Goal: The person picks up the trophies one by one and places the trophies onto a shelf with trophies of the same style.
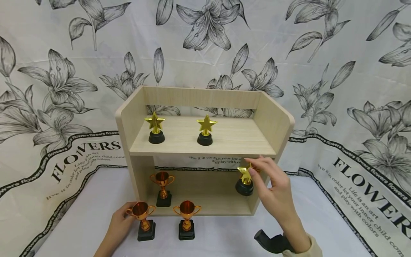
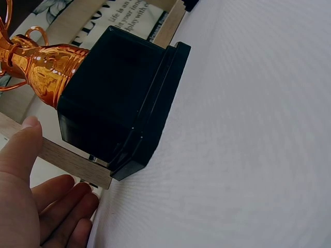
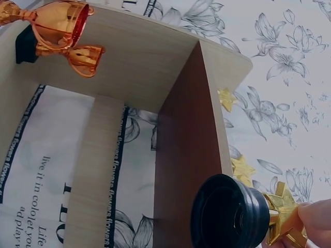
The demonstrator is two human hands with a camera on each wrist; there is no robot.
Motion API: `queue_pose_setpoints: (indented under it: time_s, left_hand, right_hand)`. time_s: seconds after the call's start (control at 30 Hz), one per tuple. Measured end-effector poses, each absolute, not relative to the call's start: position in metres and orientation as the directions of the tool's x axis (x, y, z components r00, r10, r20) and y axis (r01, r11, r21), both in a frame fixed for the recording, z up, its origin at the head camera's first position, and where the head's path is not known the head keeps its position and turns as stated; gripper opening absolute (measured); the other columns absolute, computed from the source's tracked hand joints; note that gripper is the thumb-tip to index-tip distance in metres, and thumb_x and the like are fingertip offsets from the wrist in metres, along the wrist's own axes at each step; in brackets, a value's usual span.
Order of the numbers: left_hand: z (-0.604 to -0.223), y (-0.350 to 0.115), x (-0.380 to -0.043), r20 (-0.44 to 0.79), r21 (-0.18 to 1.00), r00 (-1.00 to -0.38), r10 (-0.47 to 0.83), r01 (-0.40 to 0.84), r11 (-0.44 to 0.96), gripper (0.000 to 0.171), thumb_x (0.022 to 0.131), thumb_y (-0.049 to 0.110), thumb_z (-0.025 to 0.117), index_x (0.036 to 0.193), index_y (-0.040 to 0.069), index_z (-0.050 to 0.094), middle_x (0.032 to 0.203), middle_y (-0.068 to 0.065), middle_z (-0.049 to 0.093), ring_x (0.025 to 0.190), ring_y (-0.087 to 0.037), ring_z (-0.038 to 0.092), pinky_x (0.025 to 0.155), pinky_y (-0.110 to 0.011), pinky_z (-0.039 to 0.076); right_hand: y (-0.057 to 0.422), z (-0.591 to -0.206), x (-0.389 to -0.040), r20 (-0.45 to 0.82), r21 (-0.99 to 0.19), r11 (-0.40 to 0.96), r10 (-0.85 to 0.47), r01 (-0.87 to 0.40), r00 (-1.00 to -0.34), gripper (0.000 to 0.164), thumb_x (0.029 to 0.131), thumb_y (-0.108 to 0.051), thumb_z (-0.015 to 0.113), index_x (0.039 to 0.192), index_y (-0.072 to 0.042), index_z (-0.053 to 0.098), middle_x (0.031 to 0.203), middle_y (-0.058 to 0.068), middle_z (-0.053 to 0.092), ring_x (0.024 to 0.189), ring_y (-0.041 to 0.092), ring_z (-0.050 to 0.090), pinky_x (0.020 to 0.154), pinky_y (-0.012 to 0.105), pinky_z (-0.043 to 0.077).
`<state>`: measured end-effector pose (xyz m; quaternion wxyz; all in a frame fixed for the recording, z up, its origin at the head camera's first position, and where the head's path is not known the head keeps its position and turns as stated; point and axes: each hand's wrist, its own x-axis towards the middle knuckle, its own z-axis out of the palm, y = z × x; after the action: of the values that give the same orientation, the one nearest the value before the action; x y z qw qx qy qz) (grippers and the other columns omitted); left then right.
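A person's right hand (image 1: 273,184) pinches a gold star trophy (image 1: 245,182) by its star, holding it up at the mouth of the lower compartment of a pale wooden shelf (image 1: 234,134), toward its right end; the right wrist view shows the underside of the trophy's round black base. Near the shelf's front left corner, the left hand (image 1: 120,223) lies with loose, extended fingers beside a copper-coloured cup trophy (image 1: 145,225) upright on a black base; whether it touches the cup, the views do not settle. A second cup trophy (image 1: 187,225) stands on the white-covered table (image 1: 221,242), in front of the shelf and right of the first. A third cup trophy (image 1: 163,194) stands inside the shelf's lower compartment, at its left end. On the shelf's upper deck, one star trophy (image 1: 156,130) stands toward the left, another star trophy (image 1: 205,131) near the middle. Behind the shelf hangs flower-printed cloth (image 1: 263,43).
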<state>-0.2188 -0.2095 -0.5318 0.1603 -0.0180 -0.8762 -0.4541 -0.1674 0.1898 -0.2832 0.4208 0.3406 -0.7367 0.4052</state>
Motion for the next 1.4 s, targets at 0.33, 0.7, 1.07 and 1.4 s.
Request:
queue_pose_setpoints:
  time_s: [0.33,0.7,1.07,1.4]
  left_hand:
    - [-0.532,-0.209,-0.219,0.29,0.789,-0.951,-0.11,0.172,0.59,0.028,0.082,0.0,0.059,0.108,0.005,0.064,0.105,-0.009,0.067,0.099,-0.025,0.057,0.086,-0.045,0.044]
    - [-0.533,-0.208,-0.219,0.334,0.776,-0.936,-0.114,0.205,0.596,0.028,0.079,-0.001,0.061,0.106,0.005,0.065,0.102,-0.008,0.067,0.096,-0.022,0.058,0.083,-0.042,0.045]
    - [-0.533,-0.209,-0.218,0.316,0.779,-0.942,-0.11,0.192,0.597,0.027,0.081,0.001,0.061,0.108,0.006,0.065,0.103,-0.007,0.067,0.097,-0.023,0.058,0.084,-0.044,0.045]
    - [-0.533,-0.21,-0.219,0.283,0.799,-0.954,-0.102,0.176,0.575,0.027,0.083,0.002,0.059,0.11,0.005,0.063,0.107,-0.01,0.066,0.103,-0.029,0.057,0.089,-0.051,0.043]
  right_hand:
    - [0.192,-0.278,-0.17,0.879,-0.356,0.437,-0.144,-0.826,-0.455,0.03,0.077,0.018,0.06,0.104,0.007,0.065,0.095,0.011,0.062,0.087,0.011,0.057,0.103,0.042,0.034]
    - [0.195,-0.274,-0.175,0.868,-0.389,0.416,-0.133,-0.822,-0.478,0.032,0.077,0.019,0.06,0.106,0.006,0.065,0.099,0.019,0.062,0.104,0.016,0.057,0.105,0.042,0.032]
    - [0.184,-0.257,-0.169,0.876,-0.403,0.369,-0.111,-0.838,-0.47,0.03,0.077,0.022,0.055,0.104,0.012,0.063,0.096,0.017,0.062,0.095,0.018,0.057,0.104,0.034,0.034]
    - [0.183,-0.251,-0.177,0.875,-0.418,0.357,-0.092,-0.836,-0.476,0.03,0.079,0.021,0.055,0.106,0.011,0.063,0.091,0.017,0.058,0.093,0.019,0.053,0.095,0.025,0.04]
